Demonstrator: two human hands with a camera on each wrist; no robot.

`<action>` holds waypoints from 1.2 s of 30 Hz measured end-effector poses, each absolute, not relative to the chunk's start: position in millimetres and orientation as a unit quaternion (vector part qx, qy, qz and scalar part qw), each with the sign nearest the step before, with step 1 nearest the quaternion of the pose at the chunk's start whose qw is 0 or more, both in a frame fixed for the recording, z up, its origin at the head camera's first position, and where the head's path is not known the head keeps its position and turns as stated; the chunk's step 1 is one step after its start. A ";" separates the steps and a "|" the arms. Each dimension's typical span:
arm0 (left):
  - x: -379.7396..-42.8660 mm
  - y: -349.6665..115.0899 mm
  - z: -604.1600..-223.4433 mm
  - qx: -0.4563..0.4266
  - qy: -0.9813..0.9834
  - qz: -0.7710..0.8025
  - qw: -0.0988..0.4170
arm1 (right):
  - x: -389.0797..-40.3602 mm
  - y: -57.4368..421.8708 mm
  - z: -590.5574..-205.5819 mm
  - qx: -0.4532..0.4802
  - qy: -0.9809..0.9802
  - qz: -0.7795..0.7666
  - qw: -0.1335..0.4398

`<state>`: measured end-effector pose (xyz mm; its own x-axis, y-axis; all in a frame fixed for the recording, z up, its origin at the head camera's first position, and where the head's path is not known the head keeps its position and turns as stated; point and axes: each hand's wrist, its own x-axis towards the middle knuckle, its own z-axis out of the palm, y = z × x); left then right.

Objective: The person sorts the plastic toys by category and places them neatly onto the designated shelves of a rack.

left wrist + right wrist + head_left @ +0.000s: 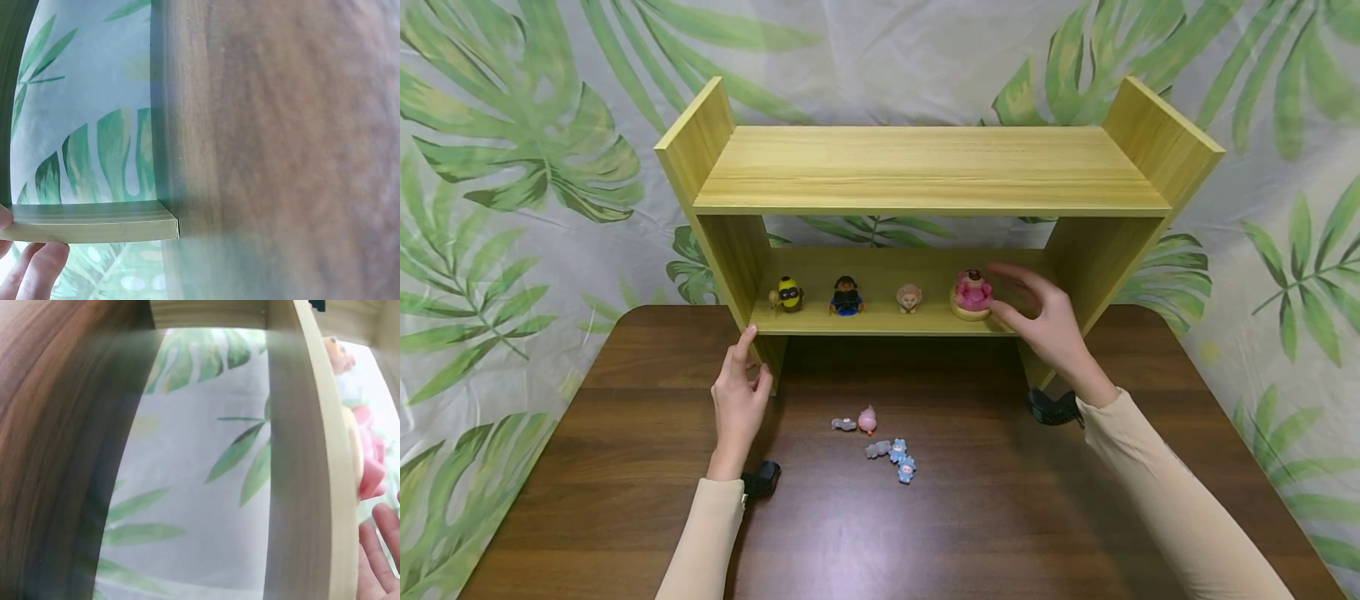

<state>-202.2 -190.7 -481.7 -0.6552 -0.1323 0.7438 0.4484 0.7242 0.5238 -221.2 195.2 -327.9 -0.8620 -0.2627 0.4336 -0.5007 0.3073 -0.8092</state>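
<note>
A pink bear figure [973,292] in a round cream base sits on the middle board of a wooden shelf [925,171], toward the right. My right hand [1051,327] is beside it, thumb and forefinger spread; the thumb tip is by the base. In the right wrist view the fingers [389,526] look extended, with a gap to the figure. My left hand [741,404] grips the front edge of the shelf's left side panel [94,231], fingers on both sides of it. Left of the bear stand a small beige figure [909,298], a dark-haired figure [846,297] and a yellow-and-black figure [788,294].
On the brown table [625,433] before the shelf lie a pink figure [867,419], two grey pieces [877,449] and two light-blue figures [906,470]. A leaf-patterned cloth [535,158] hangs behind. The shelf's upper board overhangs the figures.
</note>
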 end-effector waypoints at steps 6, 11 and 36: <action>-201.6 -191.2 -481.4 -0.094 -0.836 -0.358 0.405 | -212.4 194.4 -327.7 0.249 -0.796 0.533 0.140; -201.0 -191.0 -481.0 -0.096 -0.836 -0.357 0.406 | -206.7 194.1 -329.8 0.272 -0.787 0.530 0.160; -200.7 -189.4 -479.2 -0.094 -0.836 -0.360 0.404 | -196.7 185.6 -382.2 0.348 -0.749 0.552 0.116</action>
<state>-200.7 -189.4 -479.2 -0.6565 -0.1330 0.7425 0.4480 0.7232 0.5256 -196.7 185.6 -382.2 -0.7301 -0.3934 0.5587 -0.6503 0.1486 -0.7450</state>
